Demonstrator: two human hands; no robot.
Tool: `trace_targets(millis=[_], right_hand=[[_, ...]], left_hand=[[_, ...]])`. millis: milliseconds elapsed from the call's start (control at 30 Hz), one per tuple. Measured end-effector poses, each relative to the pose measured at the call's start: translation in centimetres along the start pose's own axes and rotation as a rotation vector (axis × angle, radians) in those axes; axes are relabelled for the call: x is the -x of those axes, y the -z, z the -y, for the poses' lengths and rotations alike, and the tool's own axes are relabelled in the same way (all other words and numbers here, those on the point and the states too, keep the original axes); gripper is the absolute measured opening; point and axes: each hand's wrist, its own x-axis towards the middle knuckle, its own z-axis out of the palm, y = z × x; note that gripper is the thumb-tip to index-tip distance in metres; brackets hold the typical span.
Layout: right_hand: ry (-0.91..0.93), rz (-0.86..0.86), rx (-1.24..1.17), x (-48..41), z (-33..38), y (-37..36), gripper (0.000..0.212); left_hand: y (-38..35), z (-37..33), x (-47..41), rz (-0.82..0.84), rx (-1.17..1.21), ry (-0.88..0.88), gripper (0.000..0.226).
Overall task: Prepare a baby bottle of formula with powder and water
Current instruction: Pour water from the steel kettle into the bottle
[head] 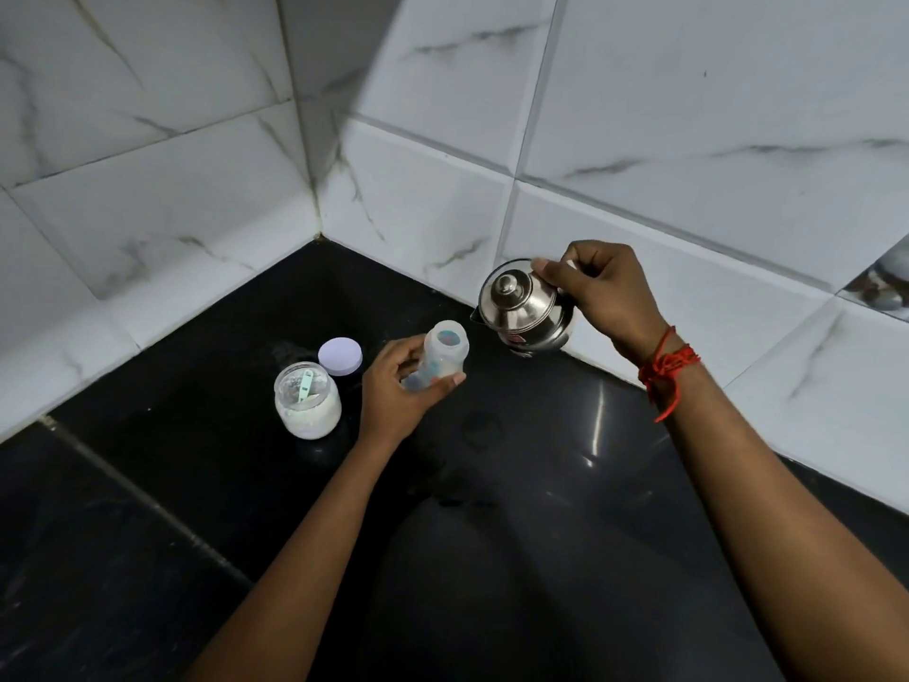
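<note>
Black counter (516, 484) – left hand (393, 391) grips bottle (440, 359), right hand (602, 292) grips kettle (524, 307)

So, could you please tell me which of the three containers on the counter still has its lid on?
The steel kettle by the wall: its knobbed lid is in place. The powder jar stands open with a scoop inside, and the baby bottle has an open mouth.

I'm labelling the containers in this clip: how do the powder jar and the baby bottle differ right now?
The powder jar stands on the black counter, untouched; the baby bottle is tilted, gripped by the left hand. The jar is squat and wide with a green scoop inside; the bottle is slimmer, with coloured print. Both are translucent and uncapped.
</note>
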Motion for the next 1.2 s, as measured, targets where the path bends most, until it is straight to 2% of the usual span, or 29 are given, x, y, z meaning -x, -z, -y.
trace_targets(millis=[167, 567, 1200], right_hand=[[0.016, 0.046, 0.125, -0.2, 0.7, -1.0, 0.047], [0.069, 0.083, 0.345, 0.3, 2.4, -2.5, 0.044], [0.053, 0.081, 0.338, 0.7, 2.1, -3.9, 0.046]], left_hand=[[-0.2, 0.4, 1.1, 0.008, -0.04, -0.017, 0.055], [0.0, 0.6, 2.0, -0.024, -0.039, 0.005, 0.057], [0.5, 1.1, 3.2, -0.019, -0.023, 0.056, 0.059]])
